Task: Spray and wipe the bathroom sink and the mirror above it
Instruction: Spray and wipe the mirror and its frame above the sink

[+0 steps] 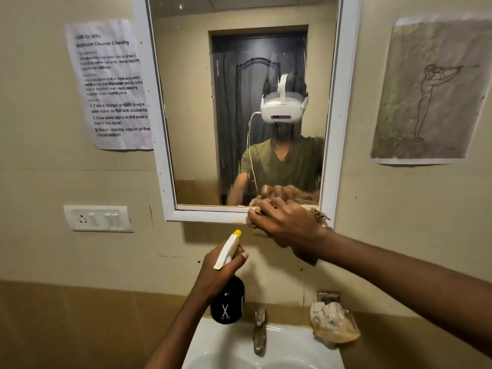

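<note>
Black spray bottle [227, 302] with a yellow-tipped nozzle is gripped in the left hand [219, 270], held ready above the white sink [202, 342]. To its right, the right hand [286, 222] clutches a brown cloth [255, 209], pressed against the mirror [186, 129] at its bottom edge for wiping.

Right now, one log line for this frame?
phase: mirror wipe | left hand: holds spray bottle | right hand: presses cloth on mirror bottom edge
</note>
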